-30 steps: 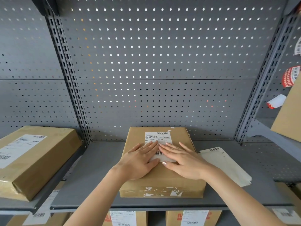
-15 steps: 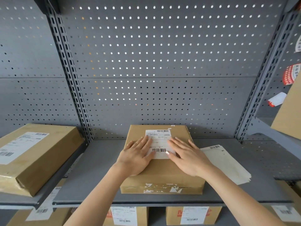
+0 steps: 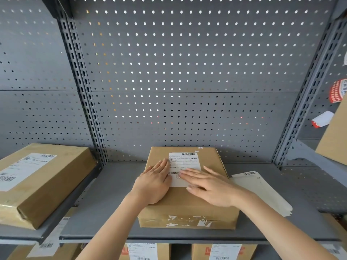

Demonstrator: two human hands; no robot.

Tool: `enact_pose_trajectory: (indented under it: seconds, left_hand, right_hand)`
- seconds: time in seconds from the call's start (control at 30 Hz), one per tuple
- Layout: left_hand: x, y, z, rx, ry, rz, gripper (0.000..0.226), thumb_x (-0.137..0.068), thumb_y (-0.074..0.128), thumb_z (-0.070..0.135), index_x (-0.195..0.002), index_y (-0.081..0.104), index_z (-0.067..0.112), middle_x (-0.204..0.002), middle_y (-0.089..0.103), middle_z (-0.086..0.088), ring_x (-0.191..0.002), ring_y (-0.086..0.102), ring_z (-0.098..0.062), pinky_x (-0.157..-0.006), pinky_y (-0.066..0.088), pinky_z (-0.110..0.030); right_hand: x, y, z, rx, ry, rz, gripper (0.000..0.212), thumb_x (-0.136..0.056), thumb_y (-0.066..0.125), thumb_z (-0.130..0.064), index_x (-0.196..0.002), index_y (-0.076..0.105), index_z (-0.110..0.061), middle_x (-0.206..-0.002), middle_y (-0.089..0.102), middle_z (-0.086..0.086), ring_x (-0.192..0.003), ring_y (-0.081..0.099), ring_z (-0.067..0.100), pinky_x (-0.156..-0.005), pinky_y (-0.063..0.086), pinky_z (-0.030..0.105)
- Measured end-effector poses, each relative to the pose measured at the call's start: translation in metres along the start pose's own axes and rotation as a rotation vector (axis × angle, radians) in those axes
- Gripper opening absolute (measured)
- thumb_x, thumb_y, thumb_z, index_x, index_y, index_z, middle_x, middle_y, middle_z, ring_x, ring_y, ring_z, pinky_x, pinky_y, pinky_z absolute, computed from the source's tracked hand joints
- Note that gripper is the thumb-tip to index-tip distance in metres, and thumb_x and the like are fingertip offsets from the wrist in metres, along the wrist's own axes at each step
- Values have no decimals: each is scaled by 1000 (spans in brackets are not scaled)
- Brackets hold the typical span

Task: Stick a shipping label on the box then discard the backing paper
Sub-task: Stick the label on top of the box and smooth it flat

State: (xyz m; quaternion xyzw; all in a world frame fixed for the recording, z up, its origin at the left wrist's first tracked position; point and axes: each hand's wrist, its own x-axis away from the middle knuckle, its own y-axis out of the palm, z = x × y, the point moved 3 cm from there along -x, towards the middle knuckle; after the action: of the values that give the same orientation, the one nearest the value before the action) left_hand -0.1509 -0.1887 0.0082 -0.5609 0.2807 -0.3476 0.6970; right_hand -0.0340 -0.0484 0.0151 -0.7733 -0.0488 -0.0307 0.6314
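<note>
A brown cardboard box (image 3: pixel 210 158) sits on the grey metal shelf (image 3: pixel 112 212) in front of me. A white shipping label (image 3: pixel 185 162) with barcodes lies flat on the box top. My left hand (image 3: pixel 153 183) rests flat on the box, fingers at the label's left edge. My right hand (image 3: pixel 211 186) lies flat across the label's lower part, fingers spread and pointing left, hiding part of the barcode. To the right of the box, pale backing paper (image 3: pixel 262 190) lies on the shelf in a small stack of sheets.
A larger labelled box (image 3: pixel 41 181) sits on the neighbouring shelf at left. More labelled boxes (image 3: pixel 223 251) stand on the shelf below. A tilted cardboard box (image 3: pixel 336 139) hangs in at right. A perforated grey back panel (image 3: pixel 178 72) closes the rear.
My right hand has slid leftward across the lower label. My left hand has shifted slightly left to the label's edge. The box has not moved.
</note>
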Motion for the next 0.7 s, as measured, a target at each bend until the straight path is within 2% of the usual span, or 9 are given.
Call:
enact_pose_trajectory:
  seconds: [0.1,0.17,0.23,0.3,0.37,0.43,0.53,0.7]
  left_hand:
    - [1,1,-4,15,10,7,54,-101,16,38,-151,1,23,-160,-4,10,-146,-4,-3,-118,-3,-24]
    - [3,0,-4,17,3,6,61,-98,16,49,-151,-2,25,-160,-7,10,-145,-7,-2,-119,-5,-25]
    - [7,0,-2,-6,-23,-8,87,-85,15,72,-151,-7,19,-159,-11,8,-145,-10,-4,-117,-8,-25]
    - [10,-1,-1,-38,-50,-8,117,-63,10,88,-150,-9,12,-159,-12,2,-146,-11,-8,-117,-8,-26]
    - [10,-1,0,-56,-58,-2,129,-53,7,94,-150,-9,9,-160,-12,-2,-146,-12,-9,-119,-7,-29]
    - [9,0,-1,-59,-54,-4,132,-51,6,95,-149,-10,9,-160,-13,-2,-146,-12,-9,-120,-6,-30]
    - [7,1,-1,-58,-51,-2,131,-51,7,95,-149,-10,10,-159,-13,-2,-146,-12,-8,-120,-5,-30]
    - [6,1,-1,-70,-48,-5,133,-49,6,96,-150,-10,10,-159,-13,-2,-146,-13,-9,-120,-7,-29]
  right_hand:
    - [-5,-2,14,18,90,21,52,-97,10,-53,-147,0,-44,-153,-8,-27,-141,-10,-8,-120,-9,34]
    - [-9,-3,26,20,166,47,51,-98,8,-50,-147,-1,-41,-153,-9,-25,-142,-9,-4,-120,-7,36]
    - [-11,-4,37,-2,247,80,51,-99,9,-48,-148,0,-38,-155,-8,-22,-142,-9,-3,-121,-5,37]
    - [-12,-6,44,-4,310,107,53,-99,9,-48,-150,1,-35,-156,-7,-18,-142,-9,-3,-121,-6,37]
    - [-12,-6,39,20,273,100,56,-98,9,-51,-150,-1,-32,-154,-11,-18,-143,-10,-1,-120,-9,37]
    - [-14,-4,21,1,130,59,56,-98,11,-52,-149,-1,-34,-151,-14,-23,-142,-13,-3,-118,-14,35]
    - [-20,0,1,-55,-37,-9,51,-100,16,-49,-149,6,-39,-153,-7,-27,-139,-12,-11,-113,-17,28]
    - [-35,-5,19,-50,-1,-14,48,-99,13,-49,-147,8,-44,-153,-3,-29,-139,-10,-12,-116,-13,30]
